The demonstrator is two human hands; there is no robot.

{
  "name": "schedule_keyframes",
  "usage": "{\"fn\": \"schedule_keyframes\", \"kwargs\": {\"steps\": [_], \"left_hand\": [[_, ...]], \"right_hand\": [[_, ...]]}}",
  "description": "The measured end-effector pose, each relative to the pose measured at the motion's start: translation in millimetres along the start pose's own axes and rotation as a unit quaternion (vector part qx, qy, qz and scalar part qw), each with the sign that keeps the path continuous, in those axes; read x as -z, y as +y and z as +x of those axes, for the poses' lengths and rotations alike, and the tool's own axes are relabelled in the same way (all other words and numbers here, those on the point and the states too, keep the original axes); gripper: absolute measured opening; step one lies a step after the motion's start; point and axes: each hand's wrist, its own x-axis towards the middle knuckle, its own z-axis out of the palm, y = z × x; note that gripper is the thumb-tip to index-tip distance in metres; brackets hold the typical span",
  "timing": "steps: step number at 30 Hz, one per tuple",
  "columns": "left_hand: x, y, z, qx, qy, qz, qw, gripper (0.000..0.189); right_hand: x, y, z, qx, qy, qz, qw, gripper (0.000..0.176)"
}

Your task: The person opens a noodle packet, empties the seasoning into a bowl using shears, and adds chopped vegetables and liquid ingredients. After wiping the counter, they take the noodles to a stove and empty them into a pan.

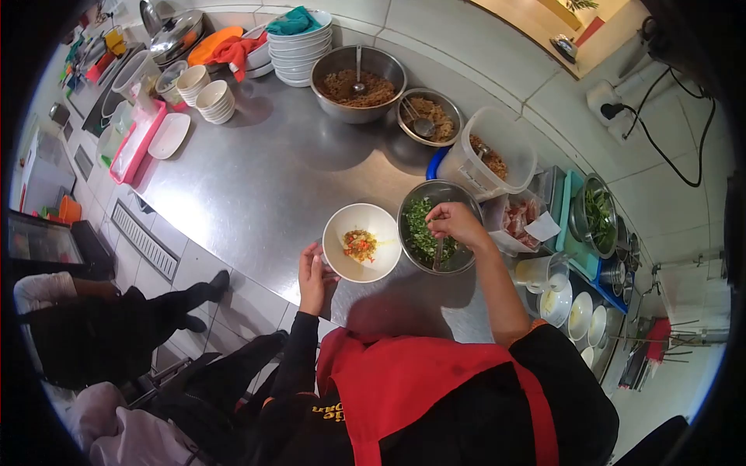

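Observation:
My left hand [313, 277] grips the near rim of a white bowl [371, 229] that stands on the steel counter [264, 179] and holds a small heap of chopped orange, red and green bits. My right hand [456, 224] is over a metal bowl of chopped greens [420, 233] just right of the white bowl. Its fingers are pinched on a spoon handle [440, 252] that dips into the greens.
Behind stand a large metal bowl of brown mince [358, 87], a smaller one [429, 116], a plastic tub [497, 155], stacked white bowls [299, 46] and small cups [214, 101]. Trays, bowls and a greens pot [597, 213] sit right. A person in black [101, 326] stands at left.

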Motion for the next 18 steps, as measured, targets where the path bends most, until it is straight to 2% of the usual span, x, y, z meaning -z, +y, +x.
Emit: {"fn": "schedule_keyframes", "kwargs": {"steps": [6, 12, 18], "left_hand": [[-1, -1, 0, -0.013, 0.001, 0.015, 1.0, 0.035], [-1, -2, 0, -0.026, 0.003, 0.017, 1.0, 0.034], [1, -3, 1, -0.022, -0.002, 0.022, 1.0, 0.034]], "right_hand": [[-2, -3, -1, 0.011, -0.003, -0.003, 1.0, 0.016], [2, -4, -12, -0.011, 0.0, 0.13, 0.992, 0.033], [5, -3, -15, -0.011, -0.008, 0.152, 0.988, 0.033]]}}
